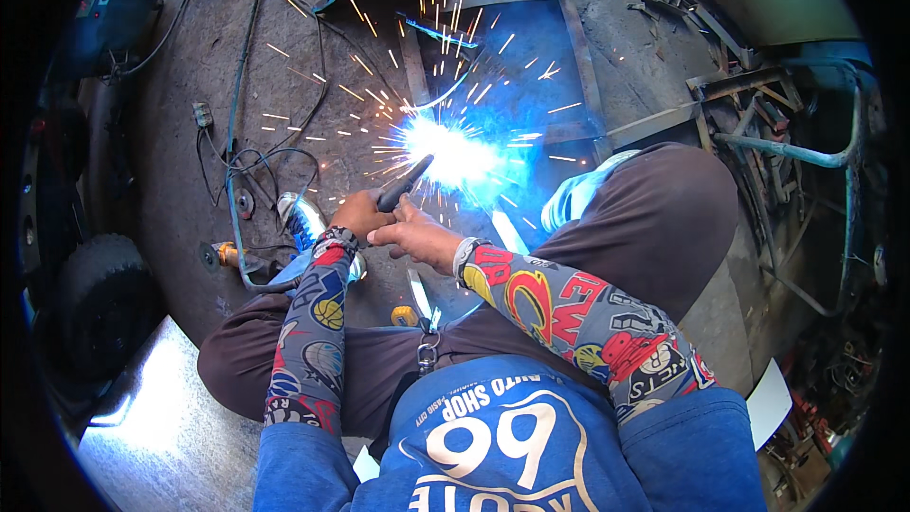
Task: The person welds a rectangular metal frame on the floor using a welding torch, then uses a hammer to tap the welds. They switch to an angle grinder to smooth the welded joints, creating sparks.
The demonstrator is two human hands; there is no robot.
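Observation:
My left hand wraps round the black handle of a welding torch. Close against it, my right hand curls its fingers about the lower end of the handle. A blinding blue-white arc burns at the torch's tip, and orange sparks fly out from it. Its glare hides the joint and the metal beneath. Beyond the arc lies a rectangular frame of flat steel bars; one corner is lost in the glow. A light metal strip runs from the glare toward my lap.
An angle grinder lies beside my left shoe. A blue hose and loose cables cross the floor at left. A machine stands far left, above a black wheel. Tubular metal racking and scrap crowd the right.

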